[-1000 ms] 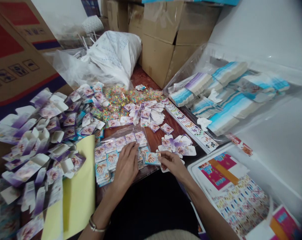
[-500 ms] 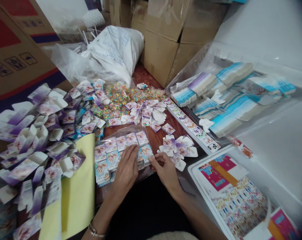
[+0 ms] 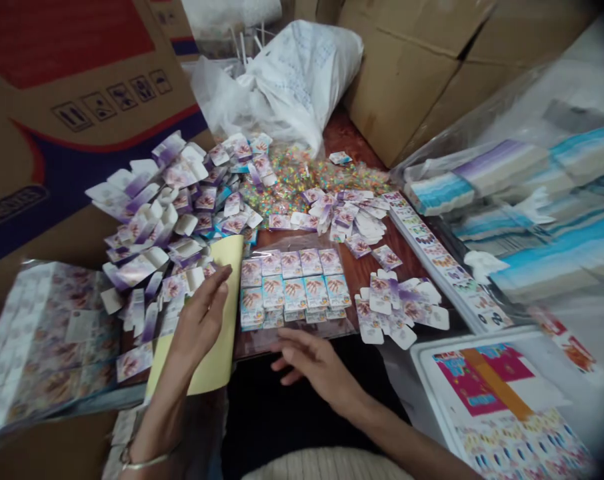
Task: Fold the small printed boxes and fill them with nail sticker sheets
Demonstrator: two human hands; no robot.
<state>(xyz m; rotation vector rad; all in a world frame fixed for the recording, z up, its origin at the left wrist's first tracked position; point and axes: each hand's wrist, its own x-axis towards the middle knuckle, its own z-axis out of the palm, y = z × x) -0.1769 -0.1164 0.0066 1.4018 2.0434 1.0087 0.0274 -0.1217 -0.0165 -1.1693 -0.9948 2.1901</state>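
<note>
Wooden table point(image 3: 362, 267) among cardboard cartons point(image 3: 402, 87); blue-edged cards point(image 3: 295, 287) lie in tidy rows, purple-trimmed flat boxes point(image 3: 152, 227) in a loose heap; left hand point(image 3: 199, 320) pressed against a yellow sheet point(image 3: 229, 313), right hand point(image 3: 317, 367) open, the two apart.

centre: cards point(image 3: 295, 290) on plastic sheet point(image 3: 295, 345) | left: cartons point(image 3: 147, 227) | behind: beads point(image 3: 302, 177), cardboard boxes point(image 3: 402, 73) | right: tray point(image 3: 421, 380)

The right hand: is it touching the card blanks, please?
Apart: the head view shows a clear gap between the right hand and the card blanks.
</note>
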